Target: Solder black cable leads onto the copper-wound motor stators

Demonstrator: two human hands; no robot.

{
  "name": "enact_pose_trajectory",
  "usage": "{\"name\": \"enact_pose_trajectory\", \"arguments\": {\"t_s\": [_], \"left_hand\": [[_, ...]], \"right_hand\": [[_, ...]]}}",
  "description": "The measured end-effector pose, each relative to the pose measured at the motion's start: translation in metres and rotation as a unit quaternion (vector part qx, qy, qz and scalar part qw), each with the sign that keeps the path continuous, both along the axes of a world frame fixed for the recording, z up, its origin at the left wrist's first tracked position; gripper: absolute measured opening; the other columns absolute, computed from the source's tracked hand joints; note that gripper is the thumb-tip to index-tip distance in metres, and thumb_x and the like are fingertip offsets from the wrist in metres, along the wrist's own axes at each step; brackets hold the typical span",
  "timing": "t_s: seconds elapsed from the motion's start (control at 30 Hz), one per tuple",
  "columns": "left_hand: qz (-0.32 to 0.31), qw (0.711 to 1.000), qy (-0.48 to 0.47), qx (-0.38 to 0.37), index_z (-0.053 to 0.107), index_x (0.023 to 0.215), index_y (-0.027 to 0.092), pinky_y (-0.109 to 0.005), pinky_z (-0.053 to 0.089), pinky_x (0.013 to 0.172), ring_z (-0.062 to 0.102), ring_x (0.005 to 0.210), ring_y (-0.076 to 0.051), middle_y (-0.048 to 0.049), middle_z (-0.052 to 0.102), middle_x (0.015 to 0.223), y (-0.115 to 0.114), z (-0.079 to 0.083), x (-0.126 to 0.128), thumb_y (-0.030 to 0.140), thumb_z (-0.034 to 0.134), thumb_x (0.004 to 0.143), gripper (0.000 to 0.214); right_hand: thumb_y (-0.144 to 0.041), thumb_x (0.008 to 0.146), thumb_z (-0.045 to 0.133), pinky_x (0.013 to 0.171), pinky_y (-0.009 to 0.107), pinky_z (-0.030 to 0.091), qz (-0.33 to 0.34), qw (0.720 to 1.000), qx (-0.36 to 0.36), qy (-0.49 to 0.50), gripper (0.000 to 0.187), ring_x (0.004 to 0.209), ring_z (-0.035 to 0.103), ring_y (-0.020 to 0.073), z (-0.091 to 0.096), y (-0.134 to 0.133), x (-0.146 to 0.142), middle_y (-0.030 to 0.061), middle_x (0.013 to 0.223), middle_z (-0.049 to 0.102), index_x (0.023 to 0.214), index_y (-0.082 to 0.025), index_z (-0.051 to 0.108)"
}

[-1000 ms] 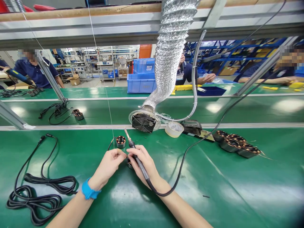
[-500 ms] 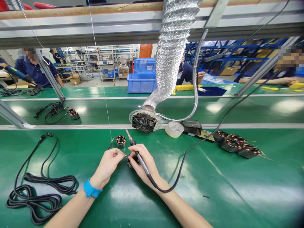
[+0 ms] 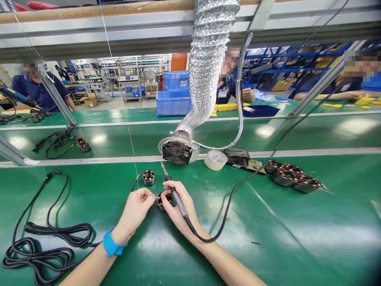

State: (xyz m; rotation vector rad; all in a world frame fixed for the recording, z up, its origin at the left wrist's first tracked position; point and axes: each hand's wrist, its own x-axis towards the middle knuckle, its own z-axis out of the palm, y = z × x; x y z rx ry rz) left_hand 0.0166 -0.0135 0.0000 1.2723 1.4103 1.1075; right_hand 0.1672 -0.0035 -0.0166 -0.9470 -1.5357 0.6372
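My right hand (image 3: 178, 208) is shut on a pen-style soldering iron (image 3: 176, 194), with its metal tip pointing up and away at the far side of the hand. Its black cord runs off to the right. My left hand (image 3: 135, 210) pinches something thin at the fingertips, probably a wire lead, beside a copper-wound motor stator (image 3: 163, 201). That stator sits between my hands, partly hidden by them. A second stator (image 3: 149, 177) stands just beyond, apart from both hands. A blue wristband (image 3: 111, 243) circles my left wrist.
A black cable bundle (image 3: 38, 250) lies at left on the green bench (image 3: 268, 238). Ahead stand a fume extractor fan (image 3: 177, 153) with silver duct (image 3: 202, 67), a tape roll (image 3: 216, 160), an iron stand (image 3: 238, 157) and several stators (image 3: 293, 176). Co-workers sit beyond.
The view has tilted and shifted slightly. My right hand has moved closer to the stator between my hands, and the iron stands more upright. A co-worker beyond the duct has come into view.
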Motion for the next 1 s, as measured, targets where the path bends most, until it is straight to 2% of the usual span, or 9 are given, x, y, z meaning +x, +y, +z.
{"name": "enact_pose_trajectory", "arguments": {"t_s": [0.07, 0.17, 0.33, 0.5, 0.77, 1.0], "left_hand": [[-0.002, 1.000, 0.009, 0.002, 0.059, 0.066, 0.017, -0.025, 0.037, 0.063, 0.048, 0.066, -0.014, 0.0009, 0.057, 0.066, -0.001, 0.001, 0.000, 0.034, 0.062, 0.073, 0.019], [-0.001, 1.000, 0.026, 0.002, 0.057, 0.065, 0.017, -0.025, 0.035, 0.062, 0.047, 0.064, -0.014, 0.0015, 0.055, 0.065, -0.002, 0.002, 0.001, 0.036, 0.062, 0.073, 0.021], [0.001, 0.999, 0.041, -0.002, 0.056, 0.066, 0.017, -0.025, 0.034, 0.062, 0.045, 0.065, -0.014, 0.0017, 0.053, 0.066, -0.003, 0.002, 0.002, 0.039, 0.059, 0.075, 0.024], [0.001, 0.999, 0.043, 0.000, 0.057, 0.068, 0.017, -0.025, 0.035, 0.063, 0.047, 0.066, -0.014, 0.0014, 0.054, 0.067, -0.004, 0.002, 0.003, 0.040, 0.059, 0.077, 0.025], [0.007, 1.000, 0.027, -0.001, 0.057, 0.066, 0.017, -0.025, 0.035, 0.061, 0.048, 0.064, -0.014, 0.0013, 0.056, 0.065, -0.003, 0.002, 0.004, 0.041, 0.061, 0.076, 0.026], [0.009, 0.999, 0.039, 0.000, 0.057, 0.067, 0.017, -0.025, 0.032, 0.059, 0.044, 0.062, -0.013, 0.0023, 0.052, 0.064, -0.003, 0.001, 0.003, 0.042, 0.060, 0.076, 0.028]], "right_hand": [[-0.020, 0.090, 0.057, 0.074, 0.026, 0.055, -0.015, 1.000, -0.004, 0.013, 0.017, 0.079, 0.066, 0.0153, 0.004, -0.003, 0.005, 0.0032, 0.091, 0.064, 0.105, -0.021, 0.064], [-0.027, 0.095, 0.055, 0.066, 0.026, 0.055, -0.054, 0.998, -0.004, 0.026, 0.015, 0.069, 0.066, 0.0150, 0.007, -0.010, 0.014, 0.0021, 0.081, 0.068, 0.099, -0.020, 0.068], [-0.021, 0.096, 0.048, 0.056, 0.027, 0.050, -0.089, 0.990, 0.105, 0.034, 0.029, 0.054, 0.063, 0.0149, 0.005, -0.020, 0.026, -0.0003, 0.060, 0.064, 0.074, -0.021, 0.066], [-0.012, 0.093, 0.047, 0.054, 0.025, 0.045, -0.059, 0.982, 0.180, 0.006, 0.028, 0.047, 0.059, 0.0114, 0.010, -0.023, 0.026, -0.0034, 0.056, 0.062, 0.072, -0.021, 0.063], [-0.012, 0.092, 0.047, 0.055, 0.024, 0.047, -0.050, 0.984, 0.169, -0.015, 0.028, 0.051, 0.061, 0.0113, 0.014, -0.021, 0.024, -0.0044, 0.053, 0.060, 0.071, -0.021, 0.063], [-0.025, 0.097, 0.047, 0.046, 0.026, 0.044, -0.077, 0.993, 0.084, 0.043, 0.033, 0.045, 0.057, 0.0137, -0.001, -0.021, 0.027, -0.0029, 0.049, 0.055, 0.072, -0.021, 0.067]]}}
